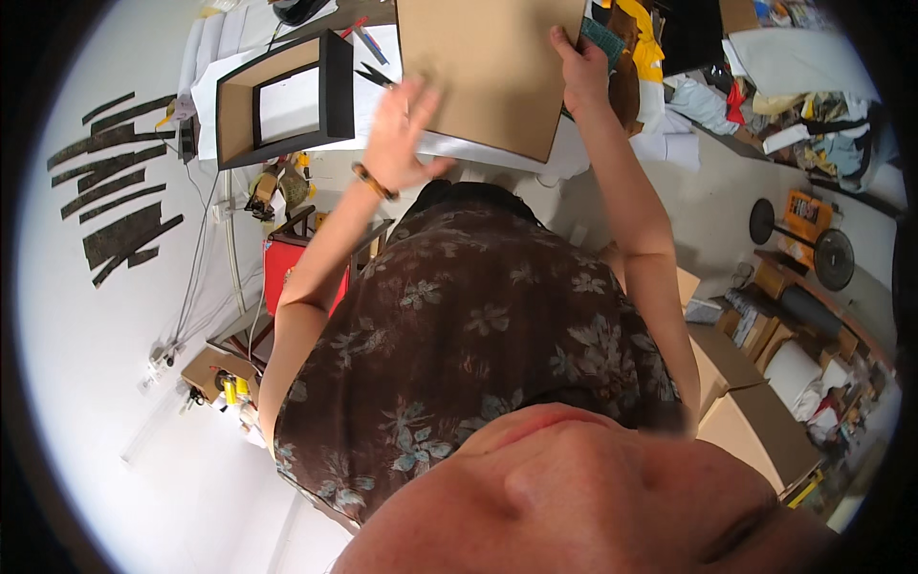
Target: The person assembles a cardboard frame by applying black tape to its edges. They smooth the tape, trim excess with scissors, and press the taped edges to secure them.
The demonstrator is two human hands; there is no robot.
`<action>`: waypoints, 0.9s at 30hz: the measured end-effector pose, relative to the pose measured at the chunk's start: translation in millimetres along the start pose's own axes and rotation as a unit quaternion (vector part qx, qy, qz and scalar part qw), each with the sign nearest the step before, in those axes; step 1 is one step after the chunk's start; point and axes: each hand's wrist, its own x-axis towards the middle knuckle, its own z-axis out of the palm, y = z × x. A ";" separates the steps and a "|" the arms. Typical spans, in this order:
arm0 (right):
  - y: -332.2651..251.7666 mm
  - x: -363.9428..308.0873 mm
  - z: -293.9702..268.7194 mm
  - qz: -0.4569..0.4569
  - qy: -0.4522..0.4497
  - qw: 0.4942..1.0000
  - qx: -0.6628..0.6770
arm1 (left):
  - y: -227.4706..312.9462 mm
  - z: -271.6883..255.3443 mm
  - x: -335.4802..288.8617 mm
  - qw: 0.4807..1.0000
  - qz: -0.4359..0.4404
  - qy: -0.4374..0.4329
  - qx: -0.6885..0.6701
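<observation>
A flat brown board (488, 81) with thin dark edges is tilted up over the front edge of the table. My right hand (581, 75) grips its right side, thumb on the near face and the other fingers out of sight behind it. Beside the lower left edge of the board is my left hand (404, 129), open with fingers spread and slightly blurred by motion; whether it touches the board I cannot tell. Black scissors (373, 75) lie just beyond the left hand's fingertips. To the left stands an open black box frame (337, 91) with a brown inside.
White paper (206, 81) covers the table's left part. Slim red and blue items (368, 43) lie behind the scissors. At right are a green piece (602, 40), yellow cloth (645, 38) and heaped scraps. Cardboard boxes (755, 430) and a fan (834, 258) stand lower right; a red chair (277, 268) lower left.
</observation>
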 end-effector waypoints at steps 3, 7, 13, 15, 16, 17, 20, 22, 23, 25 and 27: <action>-17.7 16.2 21.2 0.046 -0.019 0.999 -0.023 | 5.0 12.9 -19.3 0.991 0.034 0.003 0.126; -44.8 24.9 71.3 0.172 -0.021 0.984 0.032 | -19.2 -23.9 -2.2 0.964 0.074 0.123 0.225; -90.4 23.2 140.9 0.261 -0.161 0.950 0.054 | -72.4 -150.8 39.6 0.967 -0.035 0.226 0.109; -43.0 29.4 137.6 0.127 -0.224 0.965 0.050 | -82.3 -194.5 31.0 0.960 -0.240 0.140 -0.046; 1.1 31.9 139.2 0.012 -0.234 0.972 0.032 | -87.3 -222.0 21.9 0.947 -0.298 0.104 -0.052; 43.9 28.0 129.9 -0.090 -0.202 0.974 -0.051 | -98.8 -228.4 13.1 0.940 -0.304 0.108 -0.114; 186.2 -11.5 125.6 -0.095 -0.183 0.870 -0.448 | -88.3 -270.8 -3.0 0.912 -0.346 0.143 -0.167; 230.9 -39.2 144.3 -0.134 -0.215 0.804 -0.538 | -69.1 -292.7 -14.9 0.905 -0.389 0.149 -0.085; 237.0 -43.9 151.7 -0.155 -0.238 0.745 -0.604 | -69.7 -300.2 -26.1 0.908 -0.375 0.170 -0.072; 260.8 -44.3 152.4 -0.137 -0.254 0.707 -0.645 | -62.2 -311.3 -33.5 0.896 -0.391 0.205 -0.042; 272.3 -42.3 146.7 -0.137 -0.245 0.701 -0.655 | -57.5 -321.0 -38.9 0.910 -0.358 0.205 0.034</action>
